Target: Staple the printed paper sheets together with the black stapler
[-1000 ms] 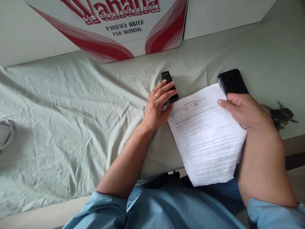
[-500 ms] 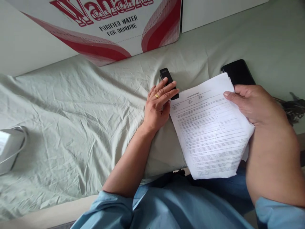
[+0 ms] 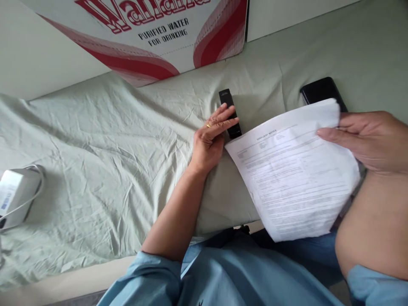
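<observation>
My left hand (image 3: 212, 142) lies with its fingers stretched out across the top of a black stapler (image 3: 225, 96) on the cloth, and a ring shows on one finger. At the right, my right hand (image 3: 369, 138) pinches the upper right edge of printed papers (image 3: 287, 170) between thumb and fingers. Small text covers the front sheet, under the heading "Overleaf Notes". Its upper left corner is apart from the stapler's near end by a small gap. The lower edge of the papers hangs over my lap.
A wrinkled pale green cloth (image 3: 105, 170) covers the surface. A large red and white water carton (image 3: 159, 51) stands at the back. Behind the papers lies a black flat case (image 3: 323, 89). A white box with a cable (image 3: 19, 191) sits at the far left.
My right hand has moved right, taking the papers with it, and their corner has drawn away from the stapler. My left hand remains on the stapler.
</observation>
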The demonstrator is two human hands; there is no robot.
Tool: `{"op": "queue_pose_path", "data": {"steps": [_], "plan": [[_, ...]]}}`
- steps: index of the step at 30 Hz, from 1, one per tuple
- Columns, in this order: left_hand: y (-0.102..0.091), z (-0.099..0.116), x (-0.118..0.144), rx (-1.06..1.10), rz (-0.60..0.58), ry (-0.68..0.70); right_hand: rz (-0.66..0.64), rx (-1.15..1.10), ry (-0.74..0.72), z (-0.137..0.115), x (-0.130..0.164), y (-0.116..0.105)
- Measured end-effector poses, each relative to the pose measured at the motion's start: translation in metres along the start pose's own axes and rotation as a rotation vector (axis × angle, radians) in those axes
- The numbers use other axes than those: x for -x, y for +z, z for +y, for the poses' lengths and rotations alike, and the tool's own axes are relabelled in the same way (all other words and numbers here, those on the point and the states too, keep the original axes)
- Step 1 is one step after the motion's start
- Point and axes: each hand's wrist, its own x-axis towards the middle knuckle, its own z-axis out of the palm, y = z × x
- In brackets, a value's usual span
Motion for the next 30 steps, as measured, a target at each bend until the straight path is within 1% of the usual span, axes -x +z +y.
{"op": "queue_pose_path", "data": {"steps": [1,3,4,6,8,10,12,14,17,20,25,30], "plan": [[-0.002,0.001,0.001,0.02,0.033,-0.032,-0.031,-0.03,0.057,-0.003,0.004,-0.002],[-0.004,0.006,0.004,0.047,0.126,-0.119,-0.003,-0.121,0.117,-0.007,0.008,-0.001],[-0.004,0.009,0.005,0.069,0.172,-0.169,0.034,-0.168,0.113,-0.008,0.007,0.002],[-0.003,0.014,0.007,0.14,0.233,-0.273,0.067,-0.224,0.087,-0.007,0.003,0.011],[-0.002,0.018,0.007,0.228,0.239,-0.358,0.069,-0.249,0.055,-0.005,-0.003,0.021],[-0.003,0.02,0.006,0.289,0.185,-0.4,0.066,-0.275,0.021,-0.003,-0.007,0.027],[-0.005,0.02,0.006,0.316,0.111,-0.407,0.07,-0.296,-0.013,-0.002,-0.009,0.03],[-0.007,0.019,0.005,0.322,0.069,-0.407,0.09,-0.31,-0.028,-0.002,-0.01,0.032],[-0.007,0.017,0.004,0.335,0.083,-0.412,0.121,-0.325,-0.042,-0.001,-0.013,0.034],[-0.006,0.016,0.003,0.335,0.104,-0.408,0.167,-0.32,-0.093,0.002,-0.017,0.036],[-0.006,0.019,0.0,0.319,0.122,-0.358,0.22,-0.286,-0.114,0.006,-0.02,0.035],[-0.007,0.023,0.0,0.412,0.123,-0.385,0.24,-0.223,-0.115,0.011,-0.02,0.032]]}}
